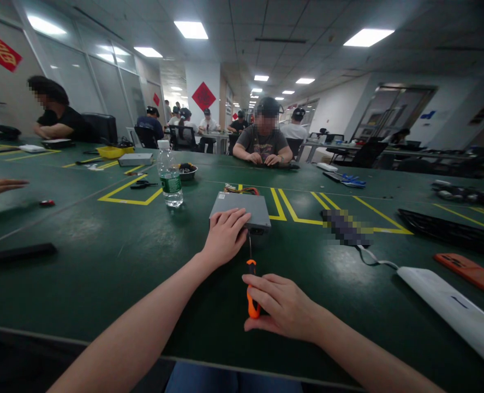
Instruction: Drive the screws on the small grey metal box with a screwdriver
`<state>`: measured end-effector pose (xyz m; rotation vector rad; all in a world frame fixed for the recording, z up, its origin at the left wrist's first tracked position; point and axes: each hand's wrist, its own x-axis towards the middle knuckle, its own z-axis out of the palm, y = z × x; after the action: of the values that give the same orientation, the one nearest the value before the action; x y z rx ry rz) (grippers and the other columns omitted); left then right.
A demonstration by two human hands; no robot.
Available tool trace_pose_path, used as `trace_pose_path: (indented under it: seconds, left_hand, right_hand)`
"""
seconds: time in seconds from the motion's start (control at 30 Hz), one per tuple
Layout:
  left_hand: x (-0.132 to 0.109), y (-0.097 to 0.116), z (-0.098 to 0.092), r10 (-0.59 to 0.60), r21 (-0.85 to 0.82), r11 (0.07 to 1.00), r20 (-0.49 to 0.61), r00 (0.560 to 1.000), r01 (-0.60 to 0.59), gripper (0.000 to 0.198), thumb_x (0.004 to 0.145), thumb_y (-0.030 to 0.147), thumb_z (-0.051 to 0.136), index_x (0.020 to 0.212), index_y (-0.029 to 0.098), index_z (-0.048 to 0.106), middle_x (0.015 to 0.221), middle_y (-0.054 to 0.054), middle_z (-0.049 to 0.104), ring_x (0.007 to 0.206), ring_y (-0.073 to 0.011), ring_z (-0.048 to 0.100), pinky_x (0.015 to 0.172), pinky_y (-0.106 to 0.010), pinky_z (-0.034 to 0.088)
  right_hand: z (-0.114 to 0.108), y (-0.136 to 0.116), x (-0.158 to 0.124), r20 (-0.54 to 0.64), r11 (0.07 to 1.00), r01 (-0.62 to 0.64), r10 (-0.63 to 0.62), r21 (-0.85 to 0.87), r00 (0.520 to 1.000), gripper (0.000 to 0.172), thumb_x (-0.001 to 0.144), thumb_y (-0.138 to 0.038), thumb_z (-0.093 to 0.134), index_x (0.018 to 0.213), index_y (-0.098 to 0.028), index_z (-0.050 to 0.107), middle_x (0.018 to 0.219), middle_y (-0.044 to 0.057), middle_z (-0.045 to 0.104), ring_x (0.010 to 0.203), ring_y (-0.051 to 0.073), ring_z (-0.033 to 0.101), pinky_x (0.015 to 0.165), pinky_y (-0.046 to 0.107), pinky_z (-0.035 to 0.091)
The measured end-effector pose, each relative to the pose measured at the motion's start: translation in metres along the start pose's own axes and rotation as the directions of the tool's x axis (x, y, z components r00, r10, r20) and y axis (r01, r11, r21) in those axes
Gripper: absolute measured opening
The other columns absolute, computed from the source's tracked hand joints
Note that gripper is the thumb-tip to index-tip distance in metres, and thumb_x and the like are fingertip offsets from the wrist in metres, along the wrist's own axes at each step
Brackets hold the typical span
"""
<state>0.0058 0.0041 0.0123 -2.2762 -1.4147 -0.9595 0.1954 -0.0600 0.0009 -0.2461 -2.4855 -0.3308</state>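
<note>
A grey metal computer power supply (260, 210) lies on the green table in front of me, with a bundle of coloured cables at its far side. My left hand (227, 232) holds it, fingers across the top and thumb at its near edge. In my right hand (280, 305) is a screwdriver (252, 305) with an orange and black handle, gripped between fingers and thumb. Its thin shaft points away from me to the near face of the power supply, beside my left thumb. Where the tip meets the metal is hidden.
A water bottle (170, 177) stands left of the power supply, near a metal bowl (187, 172). To the right lie a phone (344, 226) on a cable, a white power strip (450, 308) and an orange case (473, 273). A person (264, 134) sits opposite.
</note>
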Motion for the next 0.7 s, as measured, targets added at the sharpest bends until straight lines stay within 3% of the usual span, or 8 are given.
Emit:
trace_pose_path:
  seconds: [0.17, 0.43, 0.7]
  left_hand:
    - [0.0, 0.0, -0.001, -0.004, 0.003, 1.0, -0.002, 1.0, 0.004, 0.035, 0.089, 0.027, 0.044, 0.123, 0.026, 0.049, 0.132, -0.002, 0.052, 0.121, -0.0212, 0.044, 0.098, -0.041, 0.029]
    - [0.0, 0.001, -0.001, -0.001, 0.003, 1.0, -0.01, 1.0, 0.001, 0.036, 0.089, 0.026, 0.044, 0.124, 0.027, 0.05, 0.131, -0.003, 0.053, 0.12, -0.022, 0.045, 0.097, -0.041, 0.03]
    - [0.0, 0.001, 0.001, -0.006, -0.014, 1.0, -0.018, 1.0, 0.006, 0.035, 0.089, 0.026, 0.044, 0.123, 0.027, 0.051, 0.13, -0.003, 0.053, 0.12, -0.0217, 0.045, 0.098, -0.041, 0.029]
  right_hand:
    - [-0.007, -0.001, 0.004, 0.105, 0.999, 0.031, -0.028, -0.03, 0.994, 0.034, 0.089, -0.033, 0.048, 0.114, -0.01, 0.051, 0.109, 0.017, 0.061, 0.1, 0.02, 0.059, 0.079, 0.031, 0.05]
    - [0.003, 0.001, -0.002, -0.047, 0.999, 0.002, -0.005, -0.051, 0.999, 0.029, 0.087, -0.038, 0.05, 0.094, -0.01, 0.055, 0.104, 0.017, 0.064, 0.08, 0.018, 0.063, 0.068, 0.03, 0.052]
    - [-0.011, 0.002, 0.001, -0.029, 0.996, 0.041, -0.044, -0.078, 0.999, 0.037, 0.089, -0.038, 0.047, 0.11, -0.009, 0.054, 0.103, 0.017, 0.063, 0.093, 0.019, 0.062, 0.075, 0.029, 0.052]
